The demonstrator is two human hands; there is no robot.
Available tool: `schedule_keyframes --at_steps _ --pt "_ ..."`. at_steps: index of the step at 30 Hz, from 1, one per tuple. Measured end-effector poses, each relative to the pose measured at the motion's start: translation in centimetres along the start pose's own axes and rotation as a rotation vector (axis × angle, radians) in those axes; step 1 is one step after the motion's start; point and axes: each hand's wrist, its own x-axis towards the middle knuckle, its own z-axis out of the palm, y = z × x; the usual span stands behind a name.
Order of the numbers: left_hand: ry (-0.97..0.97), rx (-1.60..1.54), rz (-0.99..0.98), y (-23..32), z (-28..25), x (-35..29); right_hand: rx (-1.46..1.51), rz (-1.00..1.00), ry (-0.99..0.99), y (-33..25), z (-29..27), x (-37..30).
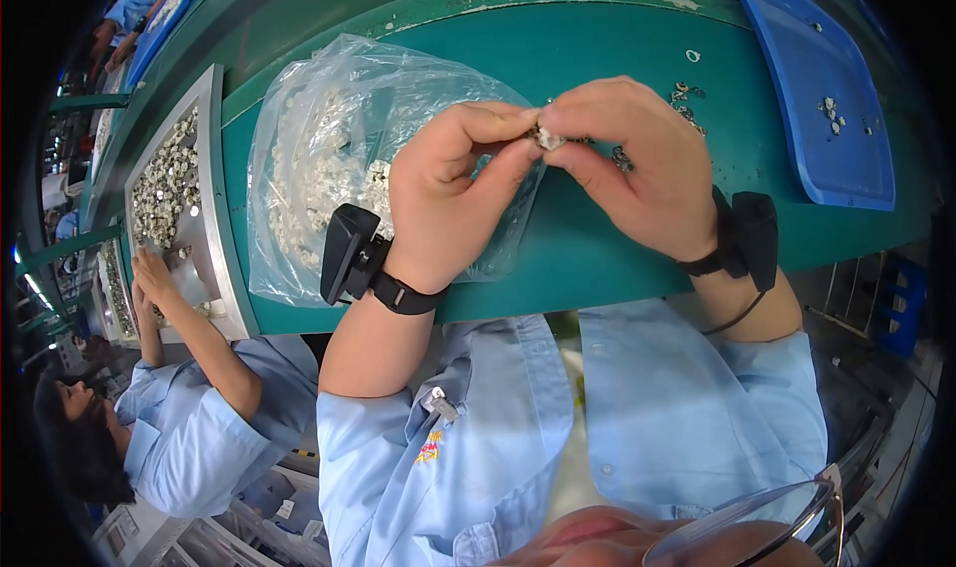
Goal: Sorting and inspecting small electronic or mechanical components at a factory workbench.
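My left hand [448, 184] and my right hand [637, 159] meet above the green bench. Between their fingertips they pinch a small white part with a dark metal piece [546, 139]; its exact kind is too small to make out. Thumbs and forefingers of both hands press on it. Below and left of my left hand lies a clear plastic bag [299, 184] full of small white parts. Partly behind my right hand, small dark metal pieces [687, 99] lie scattered on the bench. A pale ring-shaped piece [693, 56] sits beyond them.
A blue tray [846, 159] with a few small parts [832, 114] stands at the right. To the left, a metal-rimmed tray [214, 238] holds many small parts, and a co-worker's hands [149, 278] reach into it. A green ledge [448, 9] runs along the bench's far side.
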Motion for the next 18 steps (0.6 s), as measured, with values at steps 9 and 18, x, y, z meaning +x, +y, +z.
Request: schedule_keyframes --at_steps 9,18 --pt "-0.128 0.136 0.11 -0.05 -0.83 0.06 0.124 -0.013 -0.03 0.28 -0.46 -0.25" --pt "-0.077 -0.02 0.043 0.08 -0.49 -0.1 0.066 -0.088 -0.03 0.6 -0.29 -0.35"
